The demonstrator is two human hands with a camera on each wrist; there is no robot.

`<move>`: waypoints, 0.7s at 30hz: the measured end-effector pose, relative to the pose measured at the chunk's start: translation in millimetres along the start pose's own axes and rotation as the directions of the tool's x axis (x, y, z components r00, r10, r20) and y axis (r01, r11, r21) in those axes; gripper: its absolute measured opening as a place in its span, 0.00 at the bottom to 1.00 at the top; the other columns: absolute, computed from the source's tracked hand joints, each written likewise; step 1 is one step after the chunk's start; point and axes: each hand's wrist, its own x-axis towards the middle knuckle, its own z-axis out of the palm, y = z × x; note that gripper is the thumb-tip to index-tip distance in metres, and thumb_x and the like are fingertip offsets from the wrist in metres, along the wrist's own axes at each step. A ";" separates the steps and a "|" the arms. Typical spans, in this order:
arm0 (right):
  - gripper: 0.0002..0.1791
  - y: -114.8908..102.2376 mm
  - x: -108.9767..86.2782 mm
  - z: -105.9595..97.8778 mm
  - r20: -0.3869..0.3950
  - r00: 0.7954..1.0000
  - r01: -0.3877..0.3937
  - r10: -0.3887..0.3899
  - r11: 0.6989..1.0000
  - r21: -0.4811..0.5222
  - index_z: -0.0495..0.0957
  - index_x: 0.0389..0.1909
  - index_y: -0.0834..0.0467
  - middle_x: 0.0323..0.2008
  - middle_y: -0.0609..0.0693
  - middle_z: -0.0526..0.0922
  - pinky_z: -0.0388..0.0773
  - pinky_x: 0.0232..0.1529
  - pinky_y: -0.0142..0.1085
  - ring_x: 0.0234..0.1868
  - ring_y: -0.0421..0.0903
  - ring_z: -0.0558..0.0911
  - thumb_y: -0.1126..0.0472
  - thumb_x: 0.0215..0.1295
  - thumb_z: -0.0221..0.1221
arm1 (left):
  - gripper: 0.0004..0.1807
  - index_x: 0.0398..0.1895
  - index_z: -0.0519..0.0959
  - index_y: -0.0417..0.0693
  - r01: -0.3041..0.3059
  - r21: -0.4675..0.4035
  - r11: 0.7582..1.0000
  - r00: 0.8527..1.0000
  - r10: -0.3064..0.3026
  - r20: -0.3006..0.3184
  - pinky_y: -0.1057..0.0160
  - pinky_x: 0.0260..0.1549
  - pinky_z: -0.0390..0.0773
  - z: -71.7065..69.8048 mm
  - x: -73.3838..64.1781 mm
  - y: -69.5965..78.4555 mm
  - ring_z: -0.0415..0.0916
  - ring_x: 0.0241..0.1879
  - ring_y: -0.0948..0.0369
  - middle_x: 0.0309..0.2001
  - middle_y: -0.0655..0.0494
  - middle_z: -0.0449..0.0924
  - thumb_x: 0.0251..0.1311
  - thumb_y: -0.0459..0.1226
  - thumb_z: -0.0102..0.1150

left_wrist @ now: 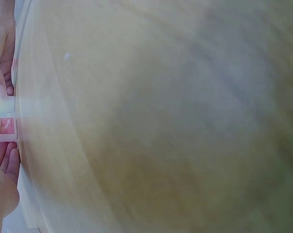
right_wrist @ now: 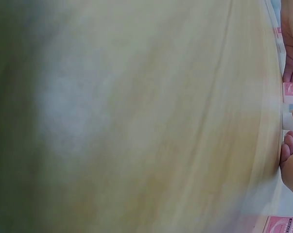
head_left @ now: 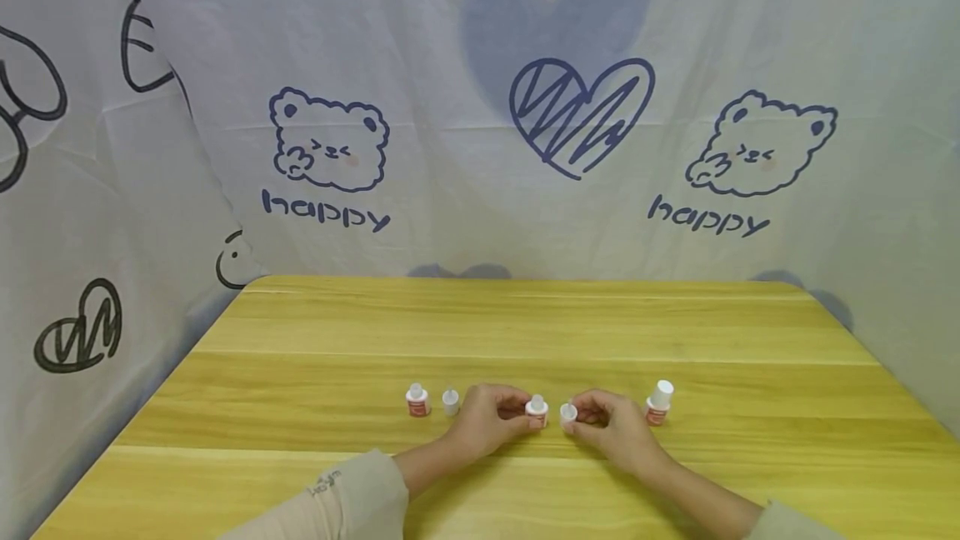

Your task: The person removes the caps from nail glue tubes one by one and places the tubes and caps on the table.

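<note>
My left hand [head_left: 480, 423] pinches a small white bottle [head_left: 537, 412] with a red label between thumb and fingers, and the bottle stands upright on the table. Its cap is off and the pale nozzle shows on top. Just to its right, my right hand [head_left: 618, 433] pinches a white cap [head_left: 567, 416], which sits on the tabletop apart from the bottle. In the left wrist view, the bottle's pink label [left_wrist: 8, 126] shows beside the fingers. The right wrist view catches the cap [right_wrist: 288, 121] at its right edge, partly covered by the thumb.
Left of my left hand stand another uncapped bottle [head_left: 417, 401] and a loose white cap [head_left: 450, 402]. A third bottle [head_left: 660, 403], capped, is just beyond my right hand. Behind the wooden table [head_left: 525, 323] hangs a printed white cloth [head_left: 450, 215].
</note>
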 end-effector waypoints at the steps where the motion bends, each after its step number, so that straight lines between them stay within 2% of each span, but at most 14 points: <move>1: 0.13 -0.3 -0.1 -0.4 0.003 1.000 0.008 -0.008 1.000 -0.002 0.77 0.35 0.68 0.32 0.58 0.82 0.78 0.33 0.25 0.30 0.31 0.77 0.67 0.49 0.65 | 0.11 0.35 0.81 0.35 0.000 -0.002 1.000 1.000 0.000 0.001 0.75 0.32 0.79 0.0 0.1 -1.0 0.82 0.34 0.53 0.34 0.43 0.83 0.48 0.33 0.64; 6: 0.14 -4.6 -1.5 -3.5 0.033 0.999 0.024 -0.023 1.000 -0.015 0.76 0.38 0.70 0.35 0.60 0.82 0.79 0.35 0.27 0.33 0.37 0.79 0.70 0.50 0.64 | 0.13 0.36 0.81 0.37 0.020 -0.025 0.999 1.000 -0.020 0.005 0.75 0.32 0.79 -0.4 1.1 -4.6 0.82 0.35 0.56 0.35 0.45 0.84 0.48 0.37 0.65; 11: 0.16 -10.4 -3.5 -8.8 0.068 0.998 0.020 -0.017 0.999 -0.038 0.75 0.42 0.72 0.38 0.63 0.81 0.79 0.39 0.30 0.37 0.46 0.80 0.73 0.50 0.61 | 0.12 0.36 0.80 0.33 0.034 -0.021 0.999 0.999 -0.033 0.007 0.72 0.31 0.80 1.0 2.8 -5.9 0.82 0.34 0.52 0.34 0.42 0.83 0.48 0.32 0.65; 15: 0.15 -16.0 -5.4 -13.9 0.047 0.999 0.006 -0.002 0.996 -0.084 0.75 0.42 0.71 0.37 0.61 0.81 0.79 0.36 0.27 0.36 0.47 0.80 0.75 0.50 0.59 | 0.13 0.37 0.80 0.33 0.039 -0.008 0.999 0.999 -0.039 0.005 0.73 0.31 0.80 1.7 3.1 -5.5 0.81 0.34 0.53 0.35 0.42 0.83 0.48 0.32 0.65; 21: 0.14 -27.0 -7.0 -24.4 -0.019 1.000 -0.017 0.014 0.987 -0.158 0.75 0.42 0.69 0.37 0.58 0.82 0.79 0.38 0.28 0.37 0.46 0.80 0.73 0.53 0.59 | 0.18 0.39 0.80 0.36 0.065 -0.042 0.997 0.998 -0.065 -0.008 0.73 0.33 0.79 0.8 3.2 -1.5 0.81 0.35 0.57 0.37 0.45 0.83 0.46 0.38 0.67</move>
